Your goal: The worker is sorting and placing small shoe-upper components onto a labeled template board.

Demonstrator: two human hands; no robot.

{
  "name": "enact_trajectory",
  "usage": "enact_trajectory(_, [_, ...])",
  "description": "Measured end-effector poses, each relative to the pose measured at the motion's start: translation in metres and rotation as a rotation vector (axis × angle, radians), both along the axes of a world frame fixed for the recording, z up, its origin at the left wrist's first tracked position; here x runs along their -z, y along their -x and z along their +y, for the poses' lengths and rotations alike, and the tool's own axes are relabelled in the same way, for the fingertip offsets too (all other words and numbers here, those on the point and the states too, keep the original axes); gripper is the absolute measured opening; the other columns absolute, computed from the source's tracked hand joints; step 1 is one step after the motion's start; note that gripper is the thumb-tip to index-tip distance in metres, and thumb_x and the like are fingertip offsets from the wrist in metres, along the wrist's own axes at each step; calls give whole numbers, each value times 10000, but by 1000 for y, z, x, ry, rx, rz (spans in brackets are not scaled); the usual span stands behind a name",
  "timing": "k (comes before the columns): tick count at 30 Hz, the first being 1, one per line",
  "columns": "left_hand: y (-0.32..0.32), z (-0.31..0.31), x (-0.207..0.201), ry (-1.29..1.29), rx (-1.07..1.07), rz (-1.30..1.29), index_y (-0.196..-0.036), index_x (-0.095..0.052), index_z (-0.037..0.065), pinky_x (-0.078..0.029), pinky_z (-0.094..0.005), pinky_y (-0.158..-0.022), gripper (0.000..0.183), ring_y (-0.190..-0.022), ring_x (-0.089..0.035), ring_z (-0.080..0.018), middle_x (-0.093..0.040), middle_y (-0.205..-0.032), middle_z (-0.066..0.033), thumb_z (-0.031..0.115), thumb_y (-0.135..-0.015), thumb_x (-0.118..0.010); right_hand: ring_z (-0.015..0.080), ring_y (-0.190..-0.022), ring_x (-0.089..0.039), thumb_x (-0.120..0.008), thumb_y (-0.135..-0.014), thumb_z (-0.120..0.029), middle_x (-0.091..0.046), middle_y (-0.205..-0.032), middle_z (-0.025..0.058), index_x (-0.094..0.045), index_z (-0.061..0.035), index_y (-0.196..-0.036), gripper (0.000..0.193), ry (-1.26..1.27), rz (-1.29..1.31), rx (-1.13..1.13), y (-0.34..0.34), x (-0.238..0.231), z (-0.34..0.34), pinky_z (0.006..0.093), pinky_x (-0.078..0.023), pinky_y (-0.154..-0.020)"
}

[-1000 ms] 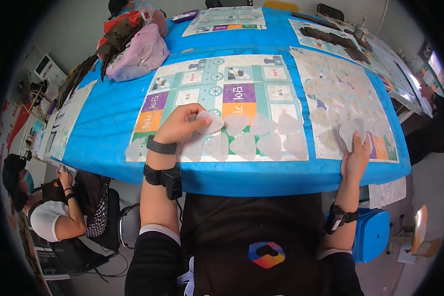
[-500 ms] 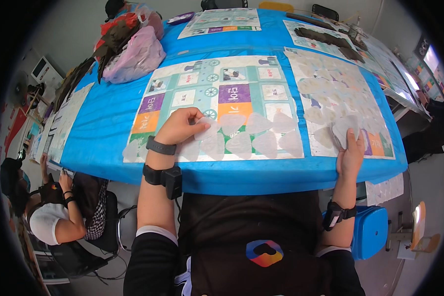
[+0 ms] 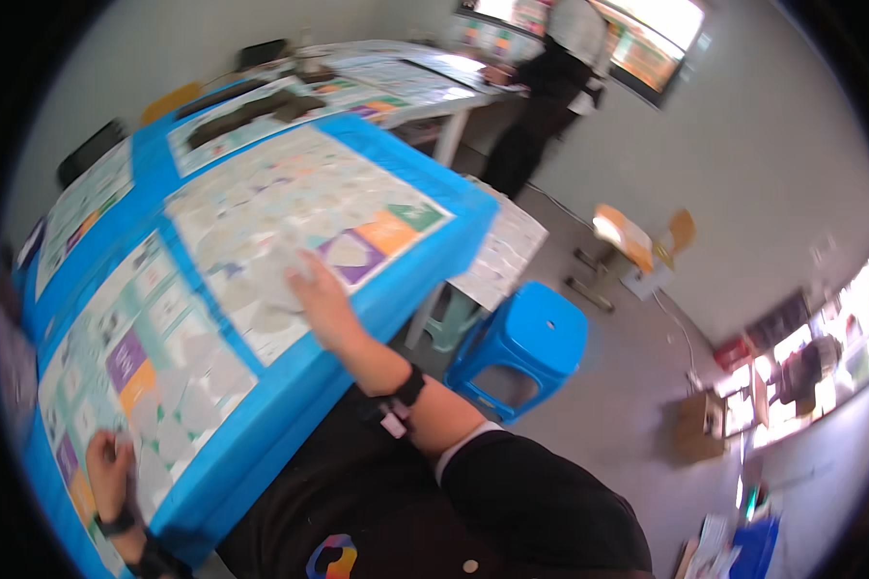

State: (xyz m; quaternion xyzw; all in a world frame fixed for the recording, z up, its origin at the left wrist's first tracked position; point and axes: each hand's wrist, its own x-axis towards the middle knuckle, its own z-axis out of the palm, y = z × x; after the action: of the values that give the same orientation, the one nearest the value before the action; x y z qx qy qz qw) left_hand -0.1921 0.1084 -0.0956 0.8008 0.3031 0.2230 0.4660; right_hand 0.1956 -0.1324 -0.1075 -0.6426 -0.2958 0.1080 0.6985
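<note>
My right hand (image 3: 324, 307) grips a stack of thin whitish heart- or petal-shaped pieces (image 3: 278, 275) over the right printed sheet (image 3: 415, 183). Similar pale pieces cover much of that sheet. At the lower left, my left hand (image 3: 111, 471) is over the left printed sheet (image 3: 92, 362), its fingers curled in a pinch. Blur hides what they hold, if anything. Beside it, several translucent pale pieces (image 3: 198, 410) lie in rows along that sheet's near part. Both sheets rest on a blue-covered table (image 3: 299, 396).
Dark brown strips (image 3: 246, 121) lie on another sheet at the far side. A blue stool (image 3: 541, 333) stands by the table's right corner, near a small table with a sheet (image 3: 507, 246). A person in dark clothes (image 3: 541, 96) stands at a white table. Wooden chair (image 3: 623, 232) beyond.
The view has swung to the right, showing more floor and wall. My right hand still carries the stack. My left hand has come off the pale piece it was touching.
</note>
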Motion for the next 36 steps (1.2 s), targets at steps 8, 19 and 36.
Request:
enact_trajectory(8, [-67, -80, -42, -1055, 64, 330, -1235, -424, 9, -293, -421, -997, 426, -1168, -412, -335, -454, -1262, -143, 98, -832, -529, 295, -1125, -483, -491, -892, -231, -507, -1198, 225, -426, 29, -1237, 436, -147, 58, -92, -20, -12, -21, 335, -367, -941])
enact_trajectory(19, [-44, -93, -47, -1005, -113, 716, -1335, -303, -24, -120, -469, -1080, 585, -1294, -245, -376, -302, -1383, -218, 284, -862, -458, 344, -1106, -495, -466, -890, -135, -518, -1179, 217, -454, 12, -1221, 363, -93, -524, 137, 32, -25, -37, 370, -376, -941])
enact_trajectory(36, [-90, -194, -49, -934, -25, -263, -877, -601, 44, -441, -309, -640, 244, -747, -575, -239, -597, -857, -64, 39, -653, -698, 138, -1058, -482, -388, -955, -175, -528, -1164, 114, -380, 35, -1273, 382, 75, 128, -858, 154, -36, -37, 267, -366, -921])
